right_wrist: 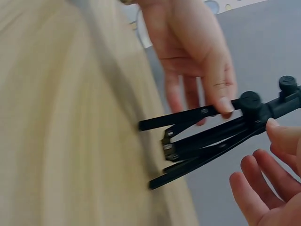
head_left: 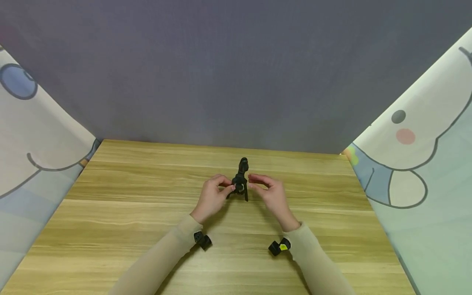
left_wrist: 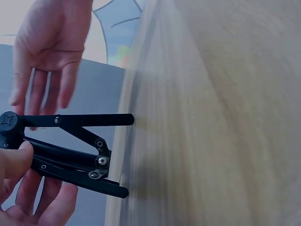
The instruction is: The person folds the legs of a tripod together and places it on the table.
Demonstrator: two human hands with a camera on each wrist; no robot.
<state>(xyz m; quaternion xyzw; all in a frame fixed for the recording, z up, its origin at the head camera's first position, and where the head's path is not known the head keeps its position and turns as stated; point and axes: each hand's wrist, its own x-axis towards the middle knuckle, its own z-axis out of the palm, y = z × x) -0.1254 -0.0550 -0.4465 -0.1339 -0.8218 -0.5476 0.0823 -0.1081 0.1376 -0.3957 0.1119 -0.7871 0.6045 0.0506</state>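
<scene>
A small black tripod (head_left: 241, 180) stands near the middle of the wooden table, its legs spread apart. In the head view, my left hand (head_left: 213, 196) pinches it at its left side between thumb and fingers. The left wrist view has the left thumb (left_wrist: 21, 157) against the tripod (left_wrist: 66, 157), below the round knob. My right hand (head_left: 272, 196) is held close on the other side, fingers extended. In the right wrist view, the right thumb (right_wrist: 287, 136) comes up beside the knobbed hub; whether it touches is unclear. The left hand (right_wrist: 197, 56) holds a leg's upper part there.
The wooden table (head_left: 147, 246) runs back to a grey wall panel (head_left: 221, 82). Cartoon-printed cloth panels (head_left: 44, 135) flank it on the left and right. Each sleeve carries a small black wrist camera (head_left: 203, 240).
</scene>
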